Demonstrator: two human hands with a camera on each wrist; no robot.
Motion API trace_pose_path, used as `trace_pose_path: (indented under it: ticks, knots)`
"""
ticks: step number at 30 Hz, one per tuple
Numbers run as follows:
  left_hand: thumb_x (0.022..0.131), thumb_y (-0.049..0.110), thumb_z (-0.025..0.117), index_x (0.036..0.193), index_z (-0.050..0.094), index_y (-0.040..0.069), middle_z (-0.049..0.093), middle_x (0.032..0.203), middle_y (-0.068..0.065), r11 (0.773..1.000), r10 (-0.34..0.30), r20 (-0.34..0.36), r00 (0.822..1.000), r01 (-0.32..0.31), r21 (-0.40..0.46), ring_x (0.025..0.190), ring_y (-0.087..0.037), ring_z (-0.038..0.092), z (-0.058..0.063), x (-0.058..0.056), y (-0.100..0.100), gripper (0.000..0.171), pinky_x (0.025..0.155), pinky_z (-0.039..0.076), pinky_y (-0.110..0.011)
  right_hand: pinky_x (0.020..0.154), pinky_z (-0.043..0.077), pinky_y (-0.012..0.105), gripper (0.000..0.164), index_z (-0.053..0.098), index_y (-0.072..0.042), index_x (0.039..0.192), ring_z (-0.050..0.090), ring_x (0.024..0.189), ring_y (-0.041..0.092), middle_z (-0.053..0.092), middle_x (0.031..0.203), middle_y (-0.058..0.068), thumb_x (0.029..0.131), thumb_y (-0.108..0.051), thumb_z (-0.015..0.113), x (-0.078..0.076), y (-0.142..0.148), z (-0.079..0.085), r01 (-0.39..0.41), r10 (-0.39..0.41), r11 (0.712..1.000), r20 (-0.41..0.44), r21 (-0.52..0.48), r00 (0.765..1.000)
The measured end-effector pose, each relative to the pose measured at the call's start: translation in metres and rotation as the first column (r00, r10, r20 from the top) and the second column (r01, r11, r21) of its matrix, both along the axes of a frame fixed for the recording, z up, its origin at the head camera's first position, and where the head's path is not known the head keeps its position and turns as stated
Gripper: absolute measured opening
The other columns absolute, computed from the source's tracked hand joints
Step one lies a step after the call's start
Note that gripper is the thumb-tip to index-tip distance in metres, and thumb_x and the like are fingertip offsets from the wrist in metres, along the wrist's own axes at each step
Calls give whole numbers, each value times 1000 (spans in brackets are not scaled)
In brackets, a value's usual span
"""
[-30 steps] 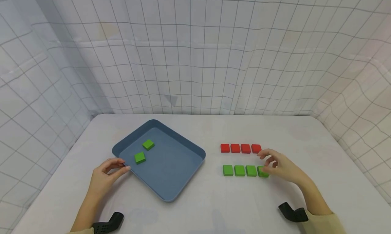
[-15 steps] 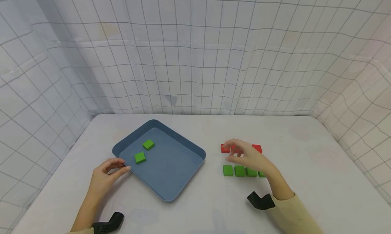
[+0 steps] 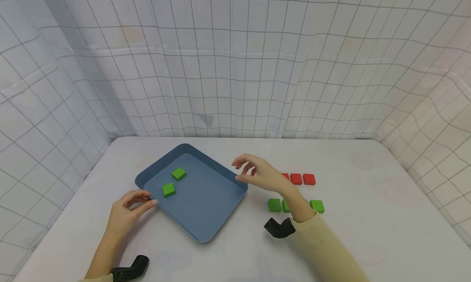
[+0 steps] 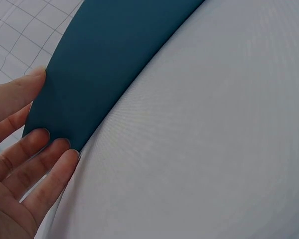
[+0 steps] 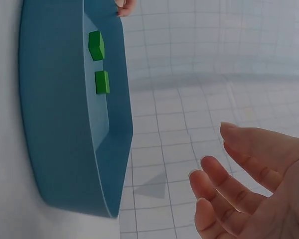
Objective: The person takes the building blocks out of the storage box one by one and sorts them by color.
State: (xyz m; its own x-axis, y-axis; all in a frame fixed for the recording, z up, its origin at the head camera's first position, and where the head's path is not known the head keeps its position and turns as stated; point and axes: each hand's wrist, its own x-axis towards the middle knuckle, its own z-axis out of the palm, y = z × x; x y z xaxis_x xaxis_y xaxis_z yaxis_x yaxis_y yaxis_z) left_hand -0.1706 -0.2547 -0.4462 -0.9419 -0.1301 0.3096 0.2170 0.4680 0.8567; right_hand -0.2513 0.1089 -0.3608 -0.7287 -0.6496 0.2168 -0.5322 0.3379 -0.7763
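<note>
A blue tray (image 3: 206,200) lies turned cornerwise on the table, with two green blocks (image 3: 178,174) (image 5: 102,82) inside near its left corner. My left hand (image 3: 125,212) grips the tray's left edge; in the left wrist view the thumb (image 4: 30,84) lies on the rim and the fingertips touch the outer wall. Over the tray's right corner hovers my right hand (image 3: 259,173), its fingers loosely bent and apart. Nothing shows between thumb and fingers in the right wrist view, where the hand (image 5: 259,189) is apart from the tray wall.
Right of the tray, a row of red blocks (image 3: 296,179) lies behind a row of green blocks (image 3: 274,205). My right forearm hides part of both rows. Gridded white curtains (image 3: 235,69) hang behind and at both sides of the white table (image 3: 353,171).
My right hand has moved left from the rightmost green block, across the rows, to the tray's right corner. That block stays in its row. My left hand and the tray have not moved.
</note>
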Motion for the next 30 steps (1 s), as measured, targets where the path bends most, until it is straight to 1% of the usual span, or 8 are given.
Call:
trace_pose_path:
  ticks: [2, 7, 9, 11, 18, 24, 27, 30]
  knots:
    - [78, 5, 72, 101, 60, -6, 61, 89, 5, 1000, -4, 0, 1000, 4, 3, 81, 3, 56, 0, 0, 0, 29, 71, 48, -8, 70, 49, 29, 33, 55, -6, 114, 56, 89, 16, 57, 107, 14, 84, -11, 67, -3, -11, 2, -14, 14, 1000, -5, -14, 1000]
    - [77, 5, 72, 101, 60, -6, 61, 89, 4, 1000, -4, -2, 1000, 4, 2, 80, 4, 56, -1, 0, -1, 29, 71, 48, -8, 70, 48, 29, 32, 55, -6, 114, 56, 88, 14, 58, 107, 8, 84, -11, 66, -11, -39, 6, -32, 32, 999, -16, -31, 999]
    - [78, 5, 72, 101, 60, -5, 61, 89, 4, 1000, -3, -3, 1000, 3, -1, 80, 4, 56, -1, 0, -1, 28, 70, 48, -8, 69, 47, 27, 31, 55, -8, 114, 56, 87, 13, 58, 106, 4, 85, -11, 66, -14, -51, 6, -36, 35, 999, -19, -37, 999]
    - [78, 5, 72, 101, 60, -5, 61, 89, 4, 1000, -3, -4, 1000, 3, -1, 80, 4, 56, -2, -1, -1, 28, 70, 48, -8, 68, 46, 26, 30, 55, -8, 114, 56, 87, 12, 57, 106, 4, 85, -11, 65, -17, -62, 6, -42, 42, 998, -15, -51, 999]
    - [77, 4, 72, 100, 61, -5, 61, 88, 5, 1000, 5, -14, 1000, -5, -10, 79, 4, 56, -2, -2, -1, 27, 69, 48, -8, 69, 48, 26, 30, 55, -5, 114, 55, 86, 15, 56, 103, 8, 86, -9, 64, -25, -94, -1, -46, 46, 994, -2, -95, 999]
    - [77, 5, 73, 100, 61, -5, 60, 86, 10, 1000, 11, -3, 1000, -11, -15, 79, 4, 56, -2, -2, -1, 28, 69, 47, -8, 73, 47, 20, 33, 54, -2, 118, 54, 89, 17, 56, 108, 10, 87, -8, 63, -29, -114, -9, -31, 32, 997, 9, -77, 999]
    - [77, 5, 73, 100, 61, -5, 60, 86, 11, 1000, 12, -1, 1000, -12, -18, 79, 4, 56, -2, -2, -1, 28, 69, 47, -8, 77, 46, 18, 34, 53, -1, 119, 55, 92, 19, 56, 111, 12, 88, -8, 61, -31, -122, -13, -30, 32, 997, 22, -64, 999]
    - [77, 6, 73, 100, 61, -4, 60, 86, 10, 1000, 17, -1, 1000, -17, -24, 79, 5, 56, -1, -2, -1, 28, 69, 47, -7, 77, 46, 17, 34, 52, -1, 120, 55, 95, 20, 55, 114, 15, 88, -9, 61, -34, -129, -18, -23, 25, 999, 40, -44, 999]
